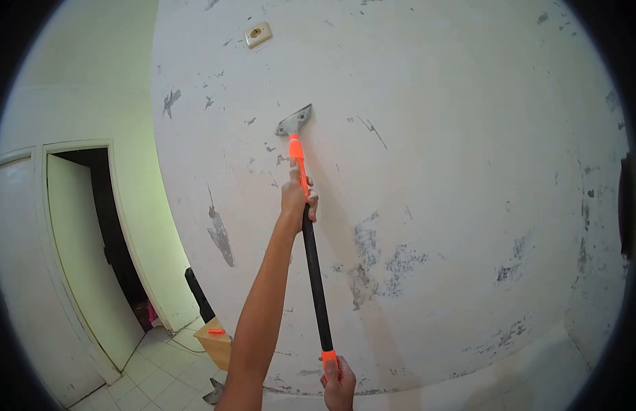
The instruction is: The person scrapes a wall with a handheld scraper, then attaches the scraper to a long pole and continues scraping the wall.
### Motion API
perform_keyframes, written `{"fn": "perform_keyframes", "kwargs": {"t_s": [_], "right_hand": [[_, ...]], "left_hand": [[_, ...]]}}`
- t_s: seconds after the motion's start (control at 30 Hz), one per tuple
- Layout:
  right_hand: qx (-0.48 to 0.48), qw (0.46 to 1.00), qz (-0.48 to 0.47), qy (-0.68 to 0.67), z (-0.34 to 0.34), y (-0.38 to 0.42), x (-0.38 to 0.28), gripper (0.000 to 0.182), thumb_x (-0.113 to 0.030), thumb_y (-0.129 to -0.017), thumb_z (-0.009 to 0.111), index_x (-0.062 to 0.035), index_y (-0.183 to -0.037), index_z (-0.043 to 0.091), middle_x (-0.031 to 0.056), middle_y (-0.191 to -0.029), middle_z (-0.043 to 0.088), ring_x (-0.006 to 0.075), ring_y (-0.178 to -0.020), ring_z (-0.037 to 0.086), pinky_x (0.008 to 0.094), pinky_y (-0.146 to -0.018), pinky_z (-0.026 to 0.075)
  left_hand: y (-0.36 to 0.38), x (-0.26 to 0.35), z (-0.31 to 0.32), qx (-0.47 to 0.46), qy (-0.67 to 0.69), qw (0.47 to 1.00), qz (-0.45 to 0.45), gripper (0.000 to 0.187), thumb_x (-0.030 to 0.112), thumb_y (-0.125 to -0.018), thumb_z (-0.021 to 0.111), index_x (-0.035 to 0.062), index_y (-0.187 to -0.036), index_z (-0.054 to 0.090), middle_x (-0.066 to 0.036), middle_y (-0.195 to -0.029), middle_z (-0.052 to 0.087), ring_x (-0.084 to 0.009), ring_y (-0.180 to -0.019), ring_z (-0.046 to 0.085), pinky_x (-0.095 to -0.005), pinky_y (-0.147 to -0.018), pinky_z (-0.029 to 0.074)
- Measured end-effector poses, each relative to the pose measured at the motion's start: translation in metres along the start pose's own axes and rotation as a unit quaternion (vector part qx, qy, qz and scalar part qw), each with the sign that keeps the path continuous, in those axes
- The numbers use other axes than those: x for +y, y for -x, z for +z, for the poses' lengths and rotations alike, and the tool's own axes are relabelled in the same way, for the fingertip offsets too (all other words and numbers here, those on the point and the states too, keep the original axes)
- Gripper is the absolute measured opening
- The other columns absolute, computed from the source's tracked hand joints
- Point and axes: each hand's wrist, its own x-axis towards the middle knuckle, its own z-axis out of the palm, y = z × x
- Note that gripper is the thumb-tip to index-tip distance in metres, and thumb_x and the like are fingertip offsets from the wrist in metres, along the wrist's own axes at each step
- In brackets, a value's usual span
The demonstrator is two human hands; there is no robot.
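Observation:
A long-handled scraper (315, 274) with a grey head (295, 122), orange collars and a black shaft slants up the patchy white wall (441, 164). Its head meets the wall surface, the blade edge tilted up to the right. My left hand (299, 195) is closed around the upper orange section just below the head, one finger stretched along it. Lower down, my right hand (339, 385) grips the orange end of the handle. Grey bare spots and flaked marks (362, 264) show on the wall around and below the scraper.
A beige wall socket (258, 34) sits above left of the scraper head. To the left are a partly open door (92, 253) and a tiled floor (160, 380). A cardboard-coloured box (215, 346) with a small orange item stands by the wall's left edge.

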Motion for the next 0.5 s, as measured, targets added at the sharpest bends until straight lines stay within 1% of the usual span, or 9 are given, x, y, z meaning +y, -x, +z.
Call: {"fn": "perform_keyframes", "kwargs": {"t_s": [0.07,0.1,0.17,0.23,0.27,0.37,0.4,0.43,0.5], "right_hand": [[-0.029,0.999,0.027,-0.012,-0.003,-0.003,-0.005,0.038,-0.042,-0.103,0.053,-0.0067,-0.097,0.065,-0.0099,-0.064,0.037,0.0016,-0.052,0.032,0.0228,-0.045,0.026],[-0.027,0.999,0.029,-0.015,-0.007,0.002,-0.007,0.038,-0.042,-0.103,0.053,-0.0067,-0.097,0.065,-0.0099,-0.064,0.037,0.0016,-0.052,0.032,0.0228,-0.045,0.026],[-0.011,0.997,0.070,-0.021,-0.016,0.016,-0.007,0.039,-0.043,-0.103,0.053,-0.0068,-0.097,0.065,-0.0098,-0.064,0.037,0.0016,-0.052,0.032,0.0229,-0.045,0.026],[0.014,0.998,0.057,-0.025,-0.022,0.043,0.020,0.039,-0.044,-0.103,0.054,-0.0068,-0.096,0.065,-0.0098,-0.064,0.037,0.0016,-0.052,0.032,0.0229,-0.045,0.025],[0.034,0.998,0.044,-0.027,-0.021,0.048,0.021,0.040,-0.045,-0.103,0.054,-0.0067,-0.096,0.065,-0.0099,-0.064,0.037,0.0016,-0.052,0.031,0.0230,-0.045,0.025],[0.026,0.998,0.059,-0.009,-0.023,0.047,0.021,0.040,-0.044,-0.102,0.054,-0.0066,-0.097,0.065,-0.0102,-0.064,0.036,0.0015,-0.052,0.031,0.0225,-0.046,0.025],[0.016,0.998,0.046,-0.033,-0.022,0.028,0.008,0.039,-0.044,-0.103,0.053,-0.0071,-0.098,0.065,-0.0106,-0.064,0.035,0.0014,-0.052,0.030,0.0219,-0.046,0.025],[0.016,0.998,0.048,-0.029,-0.022,0.016,0.000,0.039,-0.044,-0.103,0.053,-0.0071,-0.098,0.065,-0.0106,-0.064,0.035,0.0014,-0.052,0.030,0.0219,-0.046,0.025],[-0.027,0.998,0.050,-0.033,-0.021,0.001,-0.006,0.039,-0.045,-0.103,0.053,-0.0076,-0.099,0.065,-0.0105,-0.064,0.035,0.0015,-0.052,0.030,0.0214,-0.046,0.025]], "left_hand": [[-0.003,-0.003,0.000,-0.001,0.019,1.000,0.004,0.064,0.074,-0.094,0.036,0.0113,-0.091,0.044,0.001,-0.047,0.037,-0.0141,-0.028,0.036,-0.0301,-0.027,0.031],[0.003,-0.008,0.001,-0.002,0.015,1.000,0.001,0.064,0.074,-0.094,0.036,0.0113,-0.091,0.044,0.001,-0.047,0.037,-0.0141,-0.028,0.036,-0.0301,-0.027,0.031],[0.021,-0.025,0.007,0.019,-0.012,1.000,0.011,0.065,0.075,-0.093,0.037,0.0101,-0.090,0.045,0.001,-0.047,0.037,-0.0143,-0.027,0.035,-0.0297,-0.026,0.031],[0.046,-0.050,0.013,0.003,-0.022,1.000,-0.004,0.066,0.075,-0.093,0.037,0.0093,-0.090,0.045,0.000,-0.046,0.037,-0.0144,-0.028,0.035,-0.0296,-0.026,0.031],[0.053,-0.053,0.018,-0.009,-0.028,0.999,-0.017,0.067,0.075,-0.093,0.038,0.0085,-0.090,0.045,0.000,-0.046,0.036,-0.0145,-0.028,0.035,-0.0295,-0.026,0.031],[0.052,-0.046,0.022,-0.013,-0.033,0.999,-0.028,0.068,0.075,-0.094,0.036,0.0075,-0.090,0.045,0.000,-0.046,0.037,-0.0148,-0.028,0.036,-0.0297,-0.026,0.032],[0.035,-0.033,0.023,-0.002,-0.029,0.999,0.021,0.068,0.075,-0.094,0.035,0.0077,-0.090,0.045,-0.001,-0.046,0.038,-0.0148,-0.028,0.036,-0.0293,-0.027,0.032],[0.025,-0.024,0.024,0.000,-0.027,0.999,0.018,0.068,0.075,-0.094,0.035,0.0077,-0.090,0.045,-0.001,-0.046,0.038,-0.0148,-0.028,0.036,-0.0293,-0.027,0.032],[0.013,-0.012,0.027,-0.006,-0.015,0.999,0.028,0.069,0.075,-0.093,0.035,0.0075,-0.090,0.045,-0.001,-0.046,0.039,-0.0144,-0.028,0.036,-0.0289,-0.027,0.033]]}}
